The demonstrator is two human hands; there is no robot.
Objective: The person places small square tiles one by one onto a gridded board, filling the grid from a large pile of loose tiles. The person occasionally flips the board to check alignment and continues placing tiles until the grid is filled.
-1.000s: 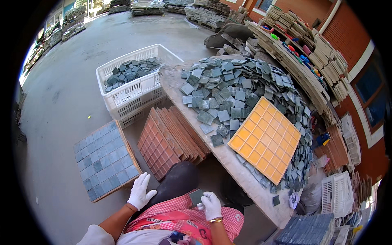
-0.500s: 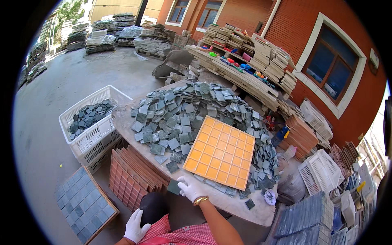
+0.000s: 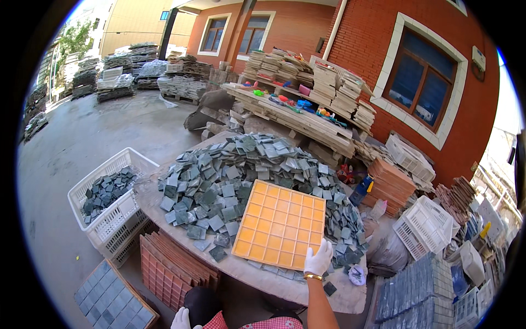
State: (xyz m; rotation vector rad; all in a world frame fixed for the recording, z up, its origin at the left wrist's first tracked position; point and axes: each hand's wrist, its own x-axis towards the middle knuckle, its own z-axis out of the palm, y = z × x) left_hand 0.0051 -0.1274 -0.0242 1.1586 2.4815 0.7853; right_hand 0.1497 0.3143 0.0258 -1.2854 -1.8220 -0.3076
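Note:
An orange square grid tray [image 3: 279, 222] with a pale rim leans on a heap of grey-green square stone tiles [image 3: 211, 189] on a worn tabletop [image 3: 345, 293]. My right hand [image 3: 319, 257], in a white glove with a gold bangle at the wrist, is at the tray's lower right edge. Its thumb lies over the rim and its fingers close along the side. No tile shows in it. Down at the bottom edge, my gloved left hand [image 3: 181, 319] rests by my dark knee [image 3: 202, 304], fingers stretched out and partly cut off.
Left of the table stand stacked white crates [image 3: 118, 211] with tiles inside. Reddish grid trays [image 3: 170, 268] lean below the table edge, beside a tile-filled tray [image 3: 114, 296]. A white cloth [image 3: 357, 275] lies at the table's right. Wrapped tile stacks [image 3: 413, 288] stand beyond.
My right hand has moved right, from the table's front edge to the tray's side. The dark green tile it held is out of sight. The view has tilted upward.

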